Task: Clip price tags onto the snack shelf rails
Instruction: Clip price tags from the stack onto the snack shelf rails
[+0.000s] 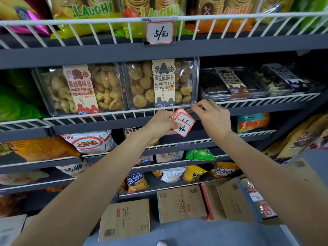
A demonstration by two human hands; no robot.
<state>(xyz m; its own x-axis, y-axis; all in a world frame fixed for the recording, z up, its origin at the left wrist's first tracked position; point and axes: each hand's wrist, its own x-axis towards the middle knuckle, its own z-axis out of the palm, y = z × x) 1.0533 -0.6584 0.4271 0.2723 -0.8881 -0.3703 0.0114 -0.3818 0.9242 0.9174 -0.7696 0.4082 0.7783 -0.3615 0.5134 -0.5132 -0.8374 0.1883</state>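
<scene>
One price tag (pixel 159 33) hung clipped on the upper white wire rail (pixel 230 16), reading "5/元". The cookie-shelf rail (pixel 106 115) carried no visible tag, nor did the lower rails, so most of the job looked undone. The left hand (pixel 162 124) pinched a fanned stack of red-bordered tags (pixel 182 122); writing partly hidden, "元" legible. The right hand (pixel 212 115) was at that rail, fingertips pinched together; whether on a clear clip could not be told. Readable: "LAUGH!" bags, "HUANG YOU HEI ZHI MA SU", "Oishi".
</scene>
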